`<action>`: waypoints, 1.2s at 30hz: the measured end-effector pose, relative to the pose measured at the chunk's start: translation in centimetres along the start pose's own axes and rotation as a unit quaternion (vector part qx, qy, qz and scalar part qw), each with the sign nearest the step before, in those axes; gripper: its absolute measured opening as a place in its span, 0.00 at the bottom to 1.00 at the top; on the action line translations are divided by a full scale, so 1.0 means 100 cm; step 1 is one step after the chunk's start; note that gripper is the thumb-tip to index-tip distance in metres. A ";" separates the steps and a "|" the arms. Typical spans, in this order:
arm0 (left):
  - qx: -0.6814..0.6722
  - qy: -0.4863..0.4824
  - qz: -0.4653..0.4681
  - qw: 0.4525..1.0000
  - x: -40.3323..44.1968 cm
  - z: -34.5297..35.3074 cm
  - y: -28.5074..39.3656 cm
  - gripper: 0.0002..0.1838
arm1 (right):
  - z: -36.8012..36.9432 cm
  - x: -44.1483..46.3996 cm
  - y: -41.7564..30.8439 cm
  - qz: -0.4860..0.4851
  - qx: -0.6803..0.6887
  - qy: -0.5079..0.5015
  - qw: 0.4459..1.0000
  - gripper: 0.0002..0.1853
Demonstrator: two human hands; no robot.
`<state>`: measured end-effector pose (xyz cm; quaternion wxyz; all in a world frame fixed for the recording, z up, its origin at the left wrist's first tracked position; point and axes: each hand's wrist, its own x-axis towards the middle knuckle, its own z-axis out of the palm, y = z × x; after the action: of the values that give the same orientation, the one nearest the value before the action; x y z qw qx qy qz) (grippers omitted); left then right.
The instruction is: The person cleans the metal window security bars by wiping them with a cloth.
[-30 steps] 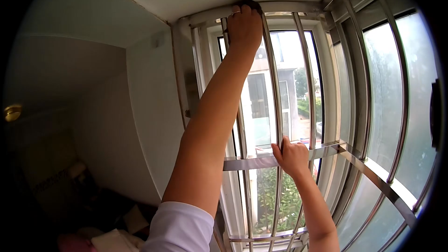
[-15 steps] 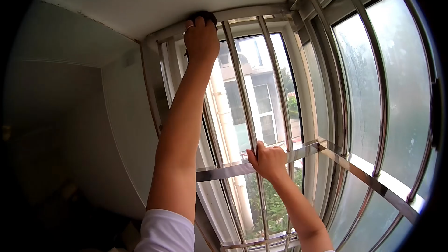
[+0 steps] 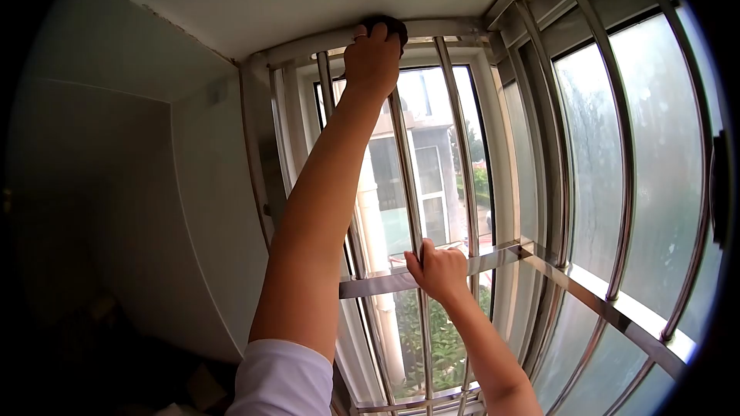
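Observation:
High up, my left hand point(image 3: 371, 66) is closed on a dark cloth point(image 3: 396, 29), which presses against the metal top rail point(image 3: 443, 28) of the window bars, just under the ceiling. A ring shows on one finger. The cloth is partly hidden behind my fingers. Lower down, my right hand point(image 3: 442, 271) wraps round an upright metal bar point(image 3: 410, 177), where it meets the flat crossbar point(image 3: 378, 285).
Beyond the bars is a window point(image 3: 432, 100), with a building and green plants outside. Barred frosted panes point(image 3: 663, 146) stand at the right. A pale wall point(image 3: 208, 208) and the ceiling point(image 3: 293, 0) enclose the left and top.
My left hand has slid the dark cloth to the right along the top rail. My right hand still grips the same bar, and the view has shifted slightly.

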<state>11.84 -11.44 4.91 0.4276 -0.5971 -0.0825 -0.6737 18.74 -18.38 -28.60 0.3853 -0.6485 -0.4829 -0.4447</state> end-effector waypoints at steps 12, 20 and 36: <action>-0.051 0.035 0.023 0.998 0.016 0.018 0.043 0.12 | 0.002 -0.001 0.003 -0.006 0.006 -0.005 1.000 0.20; -0.054 0.028 0.029 0.998 0.041 0.033 0.085 0.10 | -0.002 0.000 0.003 -0.009 0.011 -0.017 1.000 0.20; -0.120 -0.035 0.041 0.991 0.002 0.010 0.086 0.15 | 0.002 -0.002 0.004 -0.005 0.015 -0.004 1.000 0.21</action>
<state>18.45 -16.23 1.92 0.3767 -0.6706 0.0087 -0.6390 19.10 -18.31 -28.85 0.3906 -0.6421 -0.4943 -0.4368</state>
